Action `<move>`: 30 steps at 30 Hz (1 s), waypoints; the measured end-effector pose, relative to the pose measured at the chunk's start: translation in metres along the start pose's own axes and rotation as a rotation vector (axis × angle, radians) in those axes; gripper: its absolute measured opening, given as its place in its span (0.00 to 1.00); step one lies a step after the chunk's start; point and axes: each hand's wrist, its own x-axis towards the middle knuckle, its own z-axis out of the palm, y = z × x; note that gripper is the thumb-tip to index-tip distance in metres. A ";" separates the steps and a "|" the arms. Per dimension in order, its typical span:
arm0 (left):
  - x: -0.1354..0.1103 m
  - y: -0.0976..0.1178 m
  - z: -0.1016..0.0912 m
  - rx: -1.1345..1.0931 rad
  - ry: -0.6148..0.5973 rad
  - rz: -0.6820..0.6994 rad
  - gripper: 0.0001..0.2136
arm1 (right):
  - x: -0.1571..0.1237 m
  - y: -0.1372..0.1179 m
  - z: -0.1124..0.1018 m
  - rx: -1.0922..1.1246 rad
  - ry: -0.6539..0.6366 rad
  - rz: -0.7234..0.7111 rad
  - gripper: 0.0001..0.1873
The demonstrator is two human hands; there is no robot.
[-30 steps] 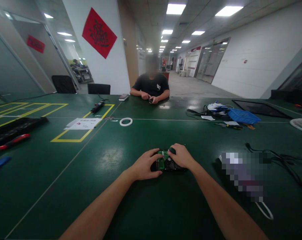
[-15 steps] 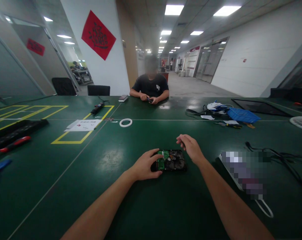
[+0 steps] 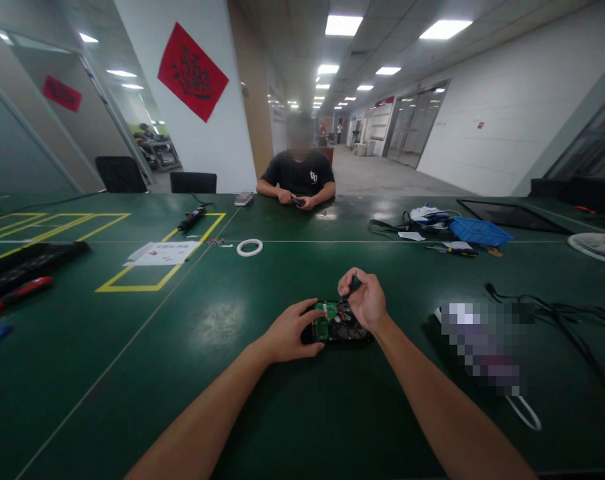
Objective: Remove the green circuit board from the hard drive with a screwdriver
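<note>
A flat black rectangular device with a green circuit board (image 3: 346, 328), resembling a hard drive, lies on the green table in front of me. My left hand (image 3: 293, 331) grips its left end, thumb at the near edge and fingers over the far edge and board. Above the right part of the device is my right hand (image 3: 365, 297), its fingers curled together in a pinch. Something thin and dark may be between those fingertips, too small to make out. This hand hides part of the device's right side.
Right of me lie a pixelated object with a white loop (image 3: 482, 353) and black cables (image 3: 547, 307). Farther off are a blue basket (image 3: 479, 231), pliers (image 3: 452, 250) and a white tape ring (image 3: 249, 247). A red screwdriver (image 3: 25, 292) lies left. Across the table, a person (image 3: 299, 177) handles a small dark item.
My right hand has moved left and closer over the device, its fingers curling inward. My left hand keeps its grip. The view has shifted slightly.
</note>
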 end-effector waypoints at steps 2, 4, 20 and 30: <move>0.000 0.000 0.000 0.002 0.000 0.002 0.36 | 0.000 0.000 -0.002 -0.006 0.002 0.004 0.14; 0.000 0.000 -0.001 0.000 0.001 0.001 0.36 | 0.000 -0.001 -0.003 -0.018 0.003 0.011 0.14; 0.000 0.003 -0.002 -0.009 0.004 0.000 0.36 | -0.001 -0.003 -0.002 0.033 -0.001 0.017 0.15; 0.000 0.000 0.000 -0.029 -0.004 -0.004 0.36 | 0.000 -0.001 -0.004 0.045 -0.004 0.020 0.14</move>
